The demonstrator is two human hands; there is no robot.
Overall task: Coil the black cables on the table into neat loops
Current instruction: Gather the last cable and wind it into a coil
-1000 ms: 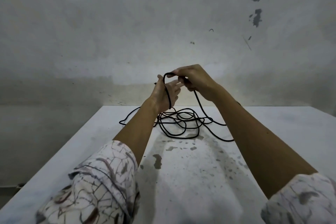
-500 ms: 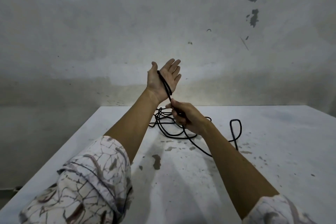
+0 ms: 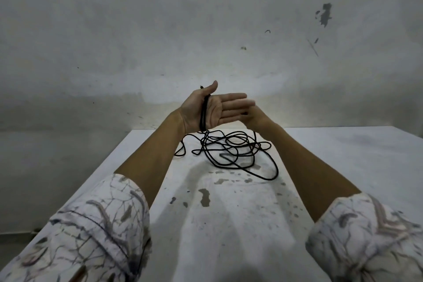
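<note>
1. The left hand [image 3: 211, 110] is being held up above the far part of the table, palm facing the camera, fingers straight and pointing to the right, thumb raised.
2. A few turns of the thin black cable [image 3: 231, 147] are lying across that palm between the thumb and the fingers, running down over the heel of the hand; a short cable end is sticking out just behind the thumb.
3. The right hand [image 3: 253, 117] is sitting just behind the left fingertips and is mostly hidden by them; whether it is gripping the cable cannot be told.
4. Below both hands, the rest of the cable is lying in a loose tangle of loops, with one long strand curving out under the right forearm.
5. The tangle is resting on the white, stained tabletop [image 3: 229, 224] that is stretching beneath both forearms.
6. Both arms are wearing rolled-up pale patterned sleeves [image 3: 96, 231] nearest the camera.
7. Beyond the hands, a grey scuffed wall [image 3: 160, 30] is rising behind the table.
</note>
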